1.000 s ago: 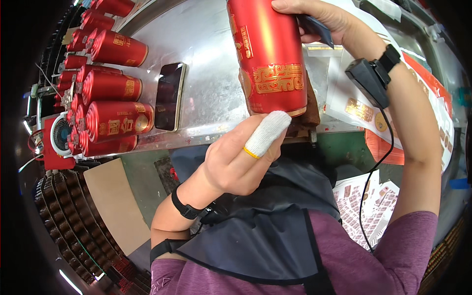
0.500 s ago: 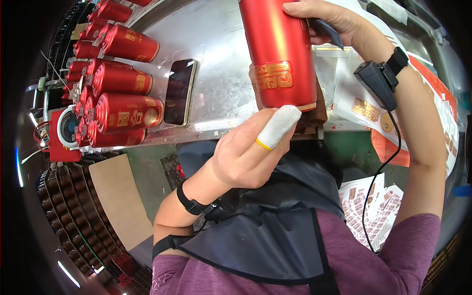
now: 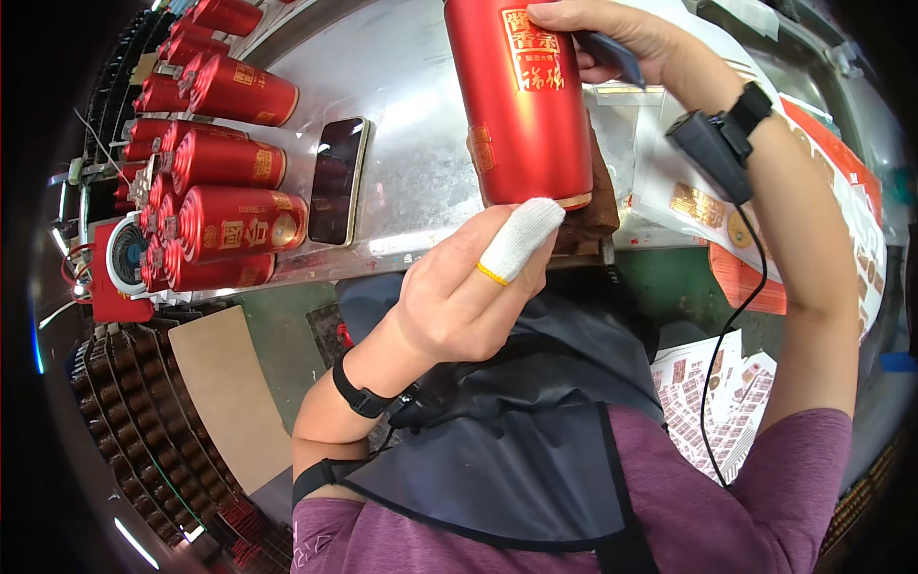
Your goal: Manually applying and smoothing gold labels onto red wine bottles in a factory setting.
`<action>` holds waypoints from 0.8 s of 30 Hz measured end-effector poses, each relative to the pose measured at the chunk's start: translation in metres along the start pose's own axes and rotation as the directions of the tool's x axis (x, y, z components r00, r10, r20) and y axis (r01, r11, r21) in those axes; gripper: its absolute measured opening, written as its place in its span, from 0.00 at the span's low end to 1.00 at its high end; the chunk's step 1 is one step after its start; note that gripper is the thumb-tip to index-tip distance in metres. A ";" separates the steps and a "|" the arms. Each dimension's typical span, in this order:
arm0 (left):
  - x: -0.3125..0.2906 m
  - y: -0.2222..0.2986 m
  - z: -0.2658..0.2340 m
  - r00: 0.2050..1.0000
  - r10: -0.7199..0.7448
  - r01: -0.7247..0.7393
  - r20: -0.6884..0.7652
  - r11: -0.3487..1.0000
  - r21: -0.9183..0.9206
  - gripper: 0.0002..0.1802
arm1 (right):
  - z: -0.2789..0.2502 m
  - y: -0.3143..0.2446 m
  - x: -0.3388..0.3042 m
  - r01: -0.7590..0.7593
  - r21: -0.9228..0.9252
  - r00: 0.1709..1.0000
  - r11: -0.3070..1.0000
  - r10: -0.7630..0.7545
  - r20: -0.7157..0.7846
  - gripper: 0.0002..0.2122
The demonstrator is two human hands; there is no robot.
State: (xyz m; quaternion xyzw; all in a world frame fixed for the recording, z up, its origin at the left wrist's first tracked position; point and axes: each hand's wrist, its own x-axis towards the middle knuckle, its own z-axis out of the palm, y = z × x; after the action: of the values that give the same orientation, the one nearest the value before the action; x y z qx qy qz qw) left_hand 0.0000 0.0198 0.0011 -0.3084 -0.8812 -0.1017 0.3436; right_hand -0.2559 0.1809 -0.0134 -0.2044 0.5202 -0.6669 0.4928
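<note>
A large red bottle (image 3: 521, 120) with raised gold characters rests over a brown block (image 3: 595, 182) at the table's front edge; its upper end is cut off by the frame. My left hand (image 3: 469, 287) is closed at its near end, with a white knitted finger cot (image 3: 523, 239) on one finger against the base. On the bottle's far right side lies the thumb of my right hand (image 3: 626, 38). Those right fingers also grip a dark, flat, blade-like piece (image 3: 612, 57), whose exact kind I cannot make out.
Several similar red bottles (image 3: 229, 158) lie in rows at the left, beside a phone (image 3: 338, 182) and a small fan (image 3: 127, 253). Printed sticker sheets (image 3: 703, 201) cover the table's right. More sheets (image 3: 712, 402) sit below, and a cardboard sheet (image 3: 229, 392) stands lower left.
The bottle has turned about its length: its gold emblem has shifted to the left side and other gold characters now face up. Both hands stay on it.
</note>
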 end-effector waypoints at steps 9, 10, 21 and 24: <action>-0.005 -0.002 -0.001 1.000 -0.001 0.001 -0.015 1.000 -0.005 0.22 | 0.016 -0.028 -0.010 -0.011 -0.191 0.994 0.981 -0.010 -0.107 0.15; -0.006 -0.002 -0.001 1.000 -0.006 0.006 -0.017 1.000 -0.007 0.22 | 0.018 -0.033 -0.011 -0.020 -0.221 0.992 0.975 -0.008 -0.125 0.15; -0.008 -0.004 -0.002 1.000 -0.014 0.013 -0.028 1.000 -0.019 0.21 | 0.057 -0.036 -0.020 0.400 -0.588 0.794 0.703 -0.586 -0.161 0.16; -0.008 -0.007 -0.005 1.000 -0.023 0.023 0.003 0.999 -0.048 0.21 | 0.107 -0.066 -0.036 -0.037 -0.954 0.813 0.298 -0.546 -0.202 0.15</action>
State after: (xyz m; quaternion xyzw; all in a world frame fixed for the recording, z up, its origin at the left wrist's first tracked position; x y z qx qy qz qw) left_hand 0.0034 0.0083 -0.0002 -0.3066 -0.8824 -0.1265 0.3336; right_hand -0.1855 0.1577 0.0943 -0.3522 0.8687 -0.3481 0.0156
